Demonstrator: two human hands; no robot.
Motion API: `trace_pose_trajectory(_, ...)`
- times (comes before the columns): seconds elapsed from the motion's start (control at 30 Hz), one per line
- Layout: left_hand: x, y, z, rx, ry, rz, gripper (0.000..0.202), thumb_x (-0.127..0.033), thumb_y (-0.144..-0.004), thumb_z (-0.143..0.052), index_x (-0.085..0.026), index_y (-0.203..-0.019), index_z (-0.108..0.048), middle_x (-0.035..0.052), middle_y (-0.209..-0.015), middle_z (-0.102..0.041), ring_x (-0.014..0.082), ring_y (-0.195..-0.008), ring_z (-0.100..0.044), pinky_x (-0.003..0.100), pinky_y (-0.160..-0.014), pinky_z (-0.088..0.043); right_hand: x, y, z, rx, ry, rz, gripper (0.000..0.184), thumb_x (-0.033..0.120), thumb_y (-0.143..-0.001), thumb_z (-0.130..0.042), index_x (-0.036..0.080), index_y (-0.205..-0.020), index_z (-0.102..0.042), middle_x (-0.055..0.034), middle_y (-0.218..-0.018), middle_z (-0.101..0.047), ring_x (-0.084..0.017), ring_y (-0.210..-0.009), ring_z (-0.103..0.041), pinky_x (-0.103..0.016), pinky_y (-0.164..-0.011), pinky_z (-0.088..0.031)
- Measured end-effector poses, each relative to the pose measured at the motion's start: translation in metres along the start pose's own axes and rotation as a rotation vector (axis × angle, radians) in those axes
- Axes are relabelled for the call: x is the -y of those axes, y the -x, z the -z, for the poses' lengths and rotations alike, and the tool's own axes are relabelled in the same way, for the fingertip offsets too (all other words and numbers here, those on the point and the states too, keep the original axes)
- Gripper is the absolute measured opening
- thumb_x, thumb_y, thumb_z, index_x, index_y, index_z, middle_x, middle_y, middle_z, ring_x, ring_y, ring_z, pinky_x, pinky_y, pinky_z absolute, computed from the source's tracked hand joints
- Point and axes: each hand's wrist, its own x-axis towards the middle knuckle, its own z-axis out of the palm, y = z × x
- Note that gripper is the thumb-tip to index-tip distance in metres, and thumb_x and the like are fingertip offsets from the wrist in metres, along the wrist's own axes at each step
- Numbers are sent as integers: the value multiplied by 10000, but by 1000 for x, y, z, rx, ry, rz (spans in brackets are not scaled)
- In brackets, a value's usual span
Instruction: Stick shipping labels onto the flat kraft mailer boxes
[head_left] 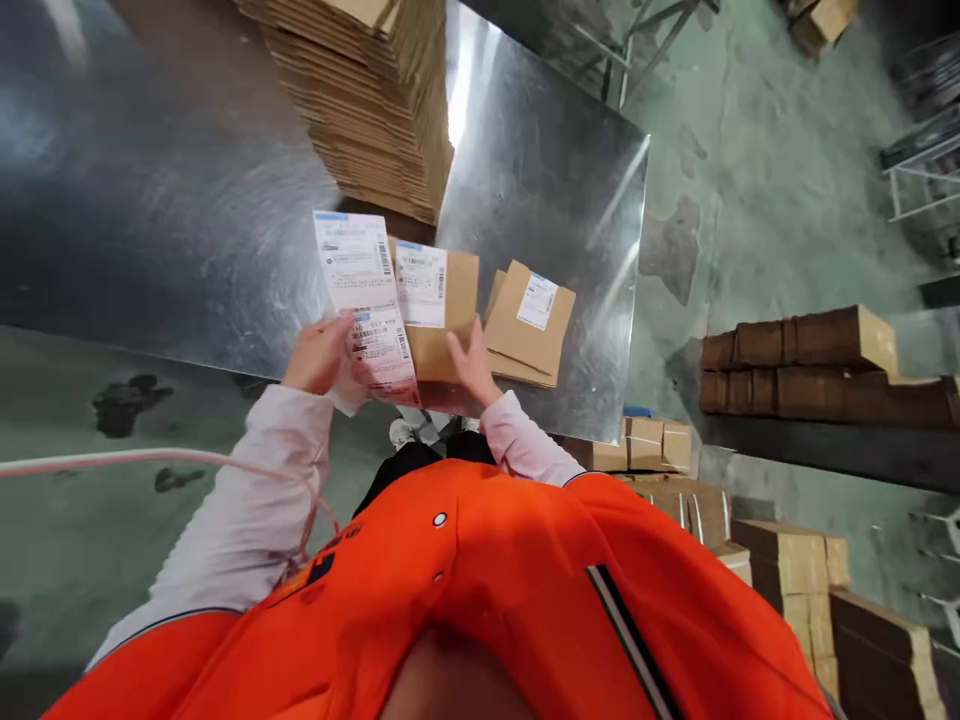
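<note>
My left hand [319, 355] is closed on a strip of printed shipping labels [352, 262], which hangs past the near edge of the metal table. To its right lies a flat piece of brown cardboard [463, 285] bearing a white shipping label [421, 285]. My right hand [474, 365] rests at the lower right of that cardboard, thumb and forefinger spread apart. Just beyond it is a small pile of folded cardboard [525, 335], its top piece carrying another label [538, 300].
A tall stack of folded cardboard [367, 110] stands at the back of the metal table [540, 150]. Bundled cartons [652, 445] sit on the floor at the lower right, with more cardboard bundles [795, 345] farther right. A pale cable [150, 456] crosses near my left sleeve.
</note>
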Motion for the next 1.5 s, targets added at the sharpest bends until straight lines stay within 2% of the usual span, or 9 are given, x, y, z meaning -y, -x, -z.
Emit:
trace_pose_trajectory(0.17,-40,35,-2,92,260,69,500,-620,-766,-710,-165,-973,-714,96,-977,-779,275,-951,-734,413,-844,-636,-35,-6,102,-200,-140,-117,650,351,-992,-489,69,-1563,-360,-225,-1511,-544,-242,-1406,-554,-443,-1176,-467)
trace_pose_trajectory(0.27,-50,56,-2,105,329,179,606,-605,-533,-902,-170,-914,-722,76,-876,-776,243,-786,-713,350,-714,-624,-32,2,128,-139,-60,-151,816,422,-834,-748,80,-1510,-446,-256,-1475,-558,-332,-1370,-563,-519,-1125,-500)
trace_pose_trajectory(0.37,-46,78,-6,154,242,234,664,-643,-478,-920,-166,-900,-733,64,-841,-770,217,-712,-681,327,-670,-589,-4,25,94,215,-201,34,935,461,-626,-915,138,-1424,-551,-198,-1410,-627,-334,-1292,-614,-470,-1053,-566)
trace_pose_trajectory(0.5,-39,94,-11,300,137,158,642,-655,-512,-908,-157,-890,-763,101,-924,-783,291,-898,-714,394,-869,-584,33,65,25,366,-589,111,478,484,-897,-651,192,-1275,-647,-100,-1257,-737,-239,-1134,-718,-398,-996,-607)
trace_pose_trajectory(0.63,-34,86,-10,65,272,76,611,-621,-528,-908,-151,-875,-727,89,-915,-767,259,-877,-701,362,-857,-570,44,74,12,465,-516,60,437,452,-785,-790,180,-1115,-700,-106,-1103,-783,-272,-988,-757,-435,-917,-633)
trace_pose_trajectory(0.73,-30,81,-9,47,269,133,560,-620,-520,-899,-144,-743,-705,49,-703,-699,207,-692,-644,321,-700,-545,53,50,29,347,-454,119,569,441,-745,-838,178,-1226,-680,-98,-1131,-777,-243,-987,-749,-387,-903,-628)
trace_pose_trajectory(0.97,-15,80,-32,-91,267,177,566,-660,-579,-832,-187,-515,-528,-11,-505,-543,120,-508,-490,254,-518,-420,76,6,52,393,-194,294,192,377,-874,-729,209,-886,-820,-30,-867,-799,-217,-835,-749,-348,-861,-585)
trace_pose_trajectory(1.2,4,60,-28,177,417,439,639,-433,-354,-979,-147,-884,-765,97,-910,-796,269,-842,-725,349,-763,-582,78,-73,20,282,58,325,168,346,-818,-776,185,-826,-820,-63,-1088,-772,-224,-1079,-700,-363,-1024,-535)
trace_pose_trajectory(1.5,16,44,-22,265,520,577,666,-410,-347,-1012,-137,-905,-773,159,-1014,-800,373,-1014,-743,463,-876,-611,82,-162,-17,104,313,183,205,365,-844,-765,180,-913,-817,-102,-1254,-660,-277,-1186,-588,-481,-1064,-486)
